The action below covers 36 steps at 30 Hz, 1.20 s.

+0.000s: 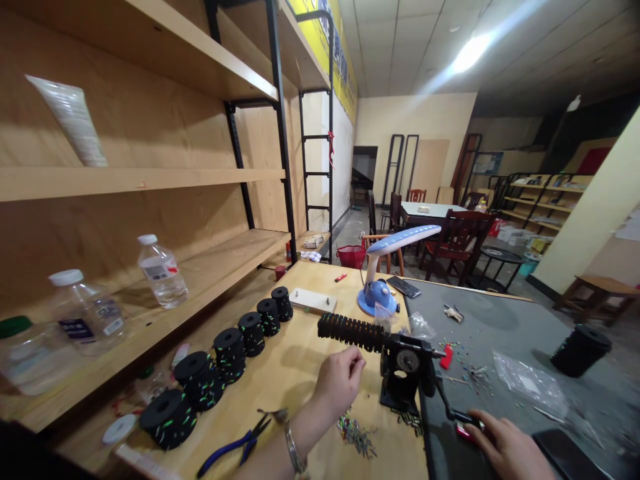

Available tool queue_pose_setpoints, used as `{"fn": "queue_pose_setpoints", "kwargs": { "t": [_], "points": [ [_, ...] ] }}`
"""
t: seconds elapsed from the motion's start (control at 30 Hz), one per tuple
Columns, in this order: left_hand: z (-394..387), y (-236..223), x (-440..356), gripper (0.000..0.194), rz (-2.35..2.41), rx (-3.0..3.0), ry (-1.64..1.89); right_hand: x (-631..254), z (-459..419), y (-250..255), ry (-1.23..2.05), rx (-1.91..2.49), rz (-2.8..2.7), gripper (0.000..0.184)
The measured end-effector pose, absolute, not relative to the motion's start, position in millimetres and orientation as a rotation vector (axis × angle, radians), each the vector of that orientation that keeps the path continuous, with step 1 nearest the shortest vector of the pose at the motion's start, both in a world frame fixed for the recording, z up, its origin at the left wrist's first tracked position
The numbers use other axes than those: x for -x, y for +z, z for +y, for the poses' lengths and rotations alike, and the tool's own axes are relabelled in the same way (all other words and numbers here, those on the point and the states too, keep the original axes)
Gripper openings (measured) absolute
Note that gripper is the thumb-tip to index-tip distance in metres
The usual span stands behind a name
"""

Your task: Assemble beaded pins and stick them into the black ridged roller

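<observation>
My left hand (341, 379), with a bracelet at the wrist, is curled closed just below a black ridged roll (353, 333). Whatever its fingers may pinch is hidden. The roll sits on the shaft of a black hand-cranked winder (406, 363) standing at the table's seam. My right hand (507, 445) grips the crank handle (467, 420) at the lower right. Small coloured and metallic pieces (357, 433) lie in a pile under my left hand. Blue-handled pliers (237, 447) rest open to the left of my forearm.
Several black spools with green flecks (200, 380) line the left side. A blue desk lamp (377, 293) stands behind the winder. On the grey mat are a black roll (581, 350), plastic bags (530, 383) and a phone (404, 287). Wooden shelves (150, 183) with bottles (163, 273) border the left.
</observation>
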<state>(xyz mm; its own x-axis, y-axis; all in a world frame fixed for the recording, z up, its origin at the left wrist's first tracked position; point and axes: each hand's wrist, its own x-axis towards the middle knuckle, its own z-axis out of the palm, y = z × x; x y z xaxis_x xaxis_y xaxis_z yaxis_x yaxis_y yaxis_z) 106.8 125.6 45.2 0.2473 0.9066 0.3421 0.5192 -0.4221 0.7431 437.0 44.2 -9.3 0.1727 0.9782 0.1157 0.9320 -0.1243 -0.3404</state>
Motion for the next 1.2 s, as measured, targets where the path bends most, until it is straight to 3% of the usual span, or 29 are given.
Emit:
{"fn": "queue_pose_setpoints", "kwargs": {
  "t": [0.33,0.6,1.2],
  "points": [
    [130.4,35.9,-118.0,0.019,1.251,-1.842,1.273,-437.4,40.0,0.9,0.254,2.093,-1.733,0.045],
    [125.7,22.8,-120.2,0.011,1.226,-1.704,1.274,-433.7,39.4,9.9,0.272,2.08,-1.697,0.043],
    [124.5,12.1,-124.1,0.017,0.994,-1.447,1.258,-437.5,45.7,23.9,0.223,2.059,-1.616,0.049]
  ]
}}
